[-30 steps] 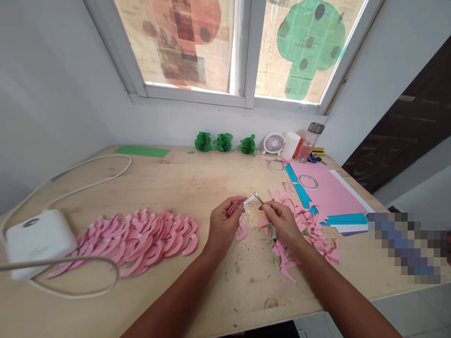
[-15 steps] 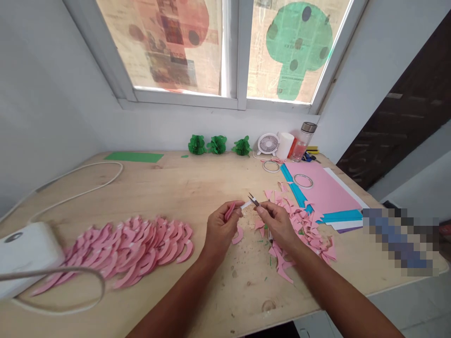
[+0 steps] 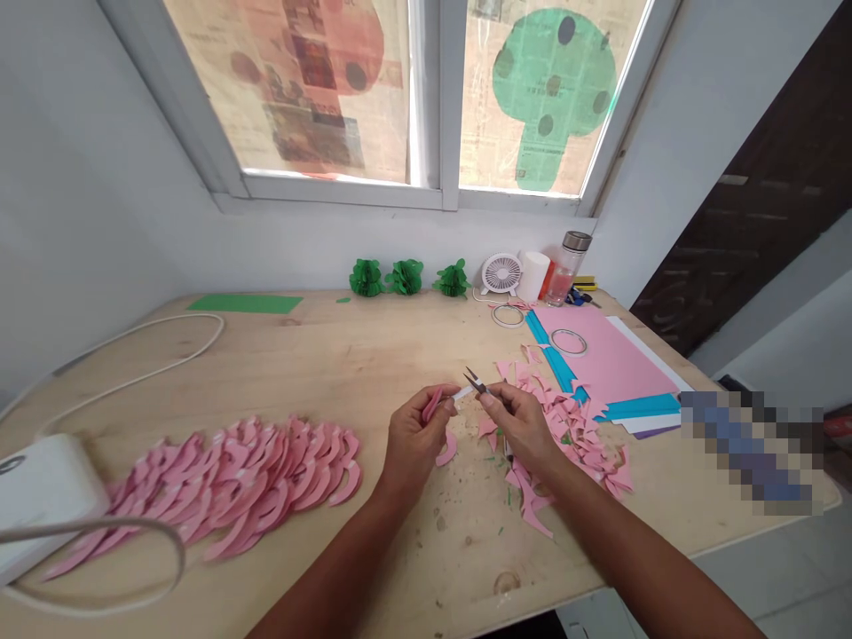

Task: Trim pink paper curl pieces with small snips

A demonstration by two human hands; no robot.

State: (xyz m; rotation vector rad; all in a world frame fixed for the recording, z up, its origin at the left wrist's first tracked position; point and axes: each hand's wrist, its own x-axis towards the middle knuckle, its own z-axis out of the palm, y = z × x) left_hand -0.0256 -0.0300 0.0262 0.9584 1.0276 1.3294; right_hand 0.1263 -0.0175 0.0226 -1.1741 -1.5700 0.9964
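Observation:
My left hand pinches a folded pink paper piece between thumb and fingers. From it a narrow white strip, perhaps tape, stretches toward the right hand. Closed around small scissors, my right hand has the dark blades pointing up and left, right by the strip's end. The scissors' handles are mostly hidden by the fingers. On the table beside the left hand lies a pink curved paper piece, partly covered. Pink paper scraps are scattered under and beyond the right hand.
Overlapping pink curved pieces spread at left beside a white box and a looping cable. Coloured paper sheets carry a tape roll at right. Green paper ornaments, a small fan and a bottle line the wall.
The camera view has shifted slightly. Both hands keep nearly the same pose, with the scissors still beside the white strip.

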